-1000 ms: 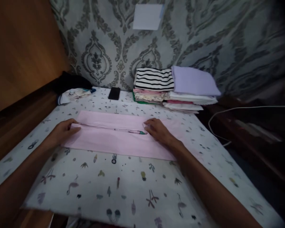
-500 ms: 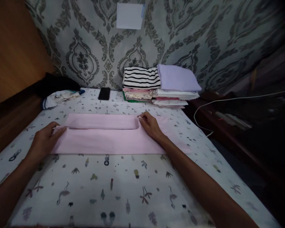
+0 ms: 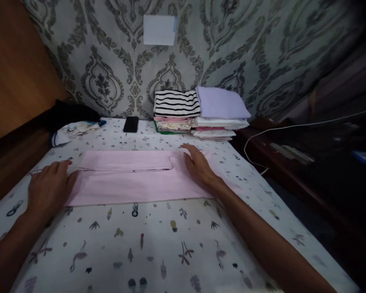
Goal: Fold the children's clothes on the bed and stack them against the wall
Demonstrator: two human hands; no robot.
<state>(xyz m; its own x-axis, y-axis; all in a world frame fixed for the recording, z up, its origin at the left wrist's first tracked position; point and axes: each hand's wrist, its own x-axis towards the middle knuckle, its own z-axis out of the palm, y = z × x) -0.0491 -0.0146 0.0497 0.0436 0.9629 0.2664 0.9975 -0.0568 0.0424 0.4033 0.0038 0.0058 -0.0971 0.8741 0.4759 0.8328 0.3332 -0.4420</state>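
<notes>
A pale pink folded cloth (image 3: 131, 189) lies lengthwise across the bed in front of me, with a folded strip along its far side. At its left end is my left hand (image 3: 50, 183), thumb and fingers apart, the thumb side touching the cloth's edge. My right hand (image 3: 198, 166) rests over the cloth's right part, its fingers stretched out and pinching nothing. Part of the cloth's right end is hidden behind that hand and forearm.
Against the patterned wall stand stacks of folded clothes, topped by a striped garment (image 3: 177, 103) and a lilac one (image 3: 222, 102). A black phone (image 3: 131, 124) and a crumpled white garment (image 3: 75, 132) lie left of them. A white cable (image 3: 293, 125) hangs at right.
Both hands have let go of the pink cloth's fold and opened. The folded strip now lies flatter. My left hand has moved slightly left, and the camera view has shifted a little.
</notes>
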